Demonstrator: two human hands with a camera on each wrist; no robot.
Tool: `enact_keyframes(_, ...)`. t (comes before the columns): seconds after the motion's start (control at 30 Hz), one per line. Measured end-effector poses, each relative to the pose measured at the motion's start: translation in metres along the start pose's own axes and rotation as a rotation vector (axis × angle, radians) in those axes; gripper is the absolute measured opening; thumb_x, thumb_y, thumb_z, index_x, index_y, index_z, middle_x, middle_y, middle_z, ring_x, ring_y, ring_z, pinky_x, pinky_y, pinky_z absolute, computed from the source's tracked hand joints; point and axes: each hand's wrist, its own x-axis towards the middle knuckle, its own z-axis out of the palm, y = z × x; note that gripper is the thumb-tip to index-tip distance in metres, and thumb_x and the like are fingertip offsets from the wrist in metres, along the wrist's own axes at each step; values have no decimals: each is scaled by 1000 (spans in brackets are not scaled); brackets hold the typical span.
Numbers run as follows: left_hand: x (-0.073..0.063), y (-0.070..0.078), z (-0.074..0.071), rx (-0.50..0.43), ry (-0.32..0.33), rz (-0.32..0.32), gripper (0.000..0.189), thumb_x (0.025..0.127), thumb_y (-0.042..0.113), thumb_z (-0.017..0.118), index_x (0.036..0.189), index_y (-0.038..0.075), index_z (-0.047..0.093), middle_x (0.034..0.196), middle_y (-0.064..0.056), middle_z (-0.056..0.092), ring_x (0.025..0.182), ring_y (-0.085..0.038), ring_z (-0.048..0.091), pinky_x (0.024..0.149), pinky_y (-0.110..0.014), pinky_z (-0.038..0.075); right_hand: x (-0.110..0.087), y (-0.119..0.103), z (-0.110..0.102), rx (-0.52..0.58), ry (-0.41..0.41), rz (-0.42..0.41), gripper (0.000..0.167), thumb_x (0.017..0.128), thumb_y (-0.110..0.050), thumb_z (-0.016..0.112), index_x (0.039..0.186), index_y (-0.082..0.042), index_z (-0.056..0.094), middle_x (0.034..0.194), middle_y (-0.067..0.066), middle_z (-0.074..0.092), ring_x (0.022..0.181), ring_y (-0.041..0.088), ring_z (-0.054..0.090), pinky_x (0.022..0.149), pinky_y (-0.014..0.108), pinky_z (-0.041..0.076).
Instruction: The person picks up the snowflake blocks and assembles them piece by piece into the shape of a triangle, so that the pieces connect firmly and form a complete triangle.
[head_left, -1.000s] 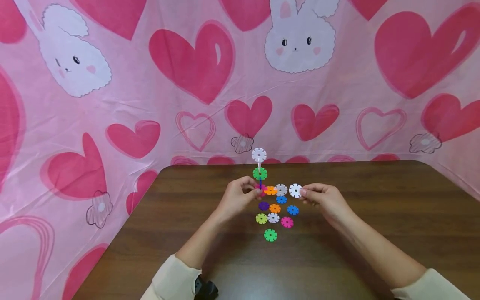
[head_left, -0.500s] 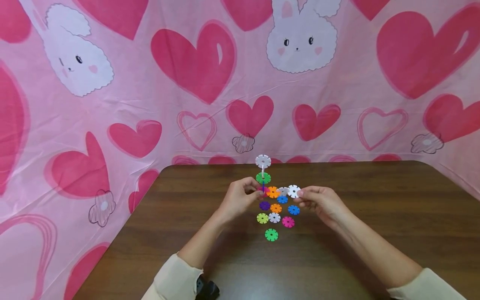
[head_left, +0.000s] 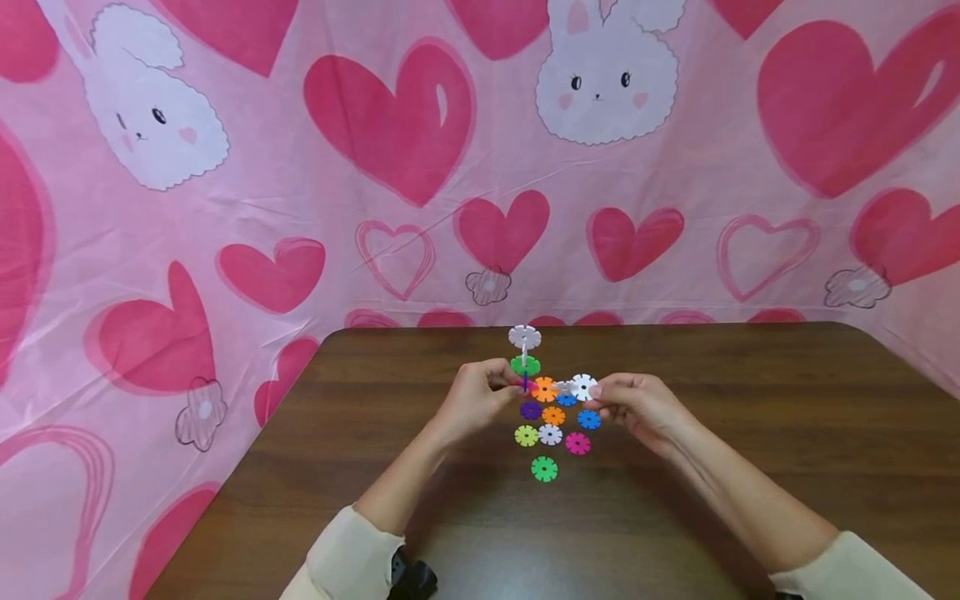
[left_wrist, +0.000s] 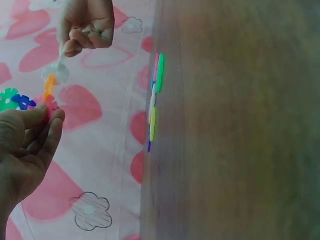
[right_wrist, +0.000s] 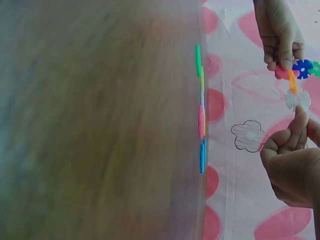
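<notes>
My left hand (head_left: pixel 477 396) pinches a pink notched disc (left_wrist: pixel 51 104) between thumb and fingers, above the table. From it a chain of slotted discs runs up through a blue disc (right_wrist: pixel 302 69) and a green disc (head_left: pixel 525 366) to a white disc (head_left: pixel 524 337) at the far end. Rightward from the pink one come an orange disc (head_left: pixel 545 389) and a whitish disc (left_wrist: pixel 56 73). At the right end my right hand (head_left: pixel 637 406) pinches another white disc (head_left: pixel 582 387), its edge right at the whitish one in the left wrist view.
Loose discs lie flat on the brown table (head_left: pixel 750 433) below my hands, among them a purple disc (head_left: pixel 531 410), a yellow-green disc (head_left: pixel 527 436), a pink disc (head_left: pixel 577 443) and a green disc (head_left: pixel 544 469). Behind the table hangs a pink heart-print cloth (head_left: pixel 420 167).
My right hand has come slightly left with its white disc, closer to the orange one. The chain has turned, and its far white disc now sits lower and looks flatter.
</notes>
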Motion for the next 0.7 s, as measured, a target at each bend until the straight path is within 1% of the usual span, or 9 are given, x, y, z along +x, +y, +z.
enact_keyframes(0.13, 1, 0, 0, -25, -4, -9, 6, 82, -5, 65, 79, 0, 64, 78, -8, 68, 75, -26, 67, 67, -37, 54, 1, -1, 0, -4, -1, 8, 23, 90, -2, 54, 75, -11, 69, 73, 3, 69, 60, 9, 60, 61, 21, 49)
enact_keyframes(0.2, 1, -1, 0, -30, -3, -20, 6, 82, -5, 65, 79, 0, 64, 77, -7, 68, 75, -26, 67, 67, -37, 54, 1, -1, 0, -17, -13, 11, 22, 90, -2, 54, 76, -10, 68, 74, 4, 69, 61, 10, 61, 64, 22, 50)
enact_keyframes(0.33, 1, -2, -2, -30, -2, -22, 5, 83, -4, 65, 80, 0, 64, 76, -7, 68, 76, -30, 67, 67, -29, 54, 3, -2, -2, -56, -35, 18, 20, 91, -5, 55, 78, -11, 68, 77, 4, 70, 67, 12, 64, 70, 26, 52)
enact_keyframes(0.4, 1, -2, -3, -37, 3, -12, 4, 83, -3, 65, 80, 0, 63, 75, -8, 68, 75, -31, 66, 67, -26, 53, 5, -2, -4, -87, -46, 9, 18, 93, -9, 55, 80, -10, 69, 78, 4, 70, 69, 13, 65, 72, 27, 52)
enact_keyframes(0.47, 2, -3, -5, -37, 17, -11, 3, 83, -2, 65, 81, -2, 62, 74, -9, 68, 74, -30, 66, 67, -25, 52, 8, -1, -7, -141, -51, -4, 17, 93, -15, 56, 85, -8, 69, 80, 5, 70, 72, 16, 65, 74, 29, 52)
enact_keyframes(0.53, 2, -3, -6, -34, 36, -12, 4, 83, -2, 65, 83, -4, 62, 73, -10, 68, 73, -28, 66, 66, -25, 51, 12, 1, -11, -221, -53, -24, 21, 93, -18, 56, 91, 0, 67, 84, 10, 69, 76, 21, 66, 76, 32, 52)
enact_keyframes(0.57, 2, -3, -7, -30, 47, -16, 4, 84, -2, 65, 84, -5, 62, 73, -10, 68, 72, -26, 66, 64, -25, 50, 15, 3, -14, -283, -48, -37, 25, 93, -20, 57, 95, 4, 65, 84, 12, 69, 77, 24, 66, 76, 33, 52)
enact_keyframes(0.63, 3, -3, -8, -30, 62, -23, 6, 83, -2, 65, 85, -7, 62, 73, -12, 68, 71, -26, 66, 62, -24, 49, 21, 6, -19, -452, -34, -66, 30, 91, -20, 60, 98, 9, 63, 84, 15, 68, 77, 27, 65, 74, 35, 53)
enact_keyframes(0.7, 3, -3, -9, -35, 65, -33, 6, 83, -4, 64, 85, -8, 61, 74, -15, 68, 72, -28, 66, 61, -26, 49, 28, 10, -24, -658, -22, -103, 28, 88, -17, 64, 97, 10, 64, 82, 14, 68, 74, 27, 64, 71, 34, 52)
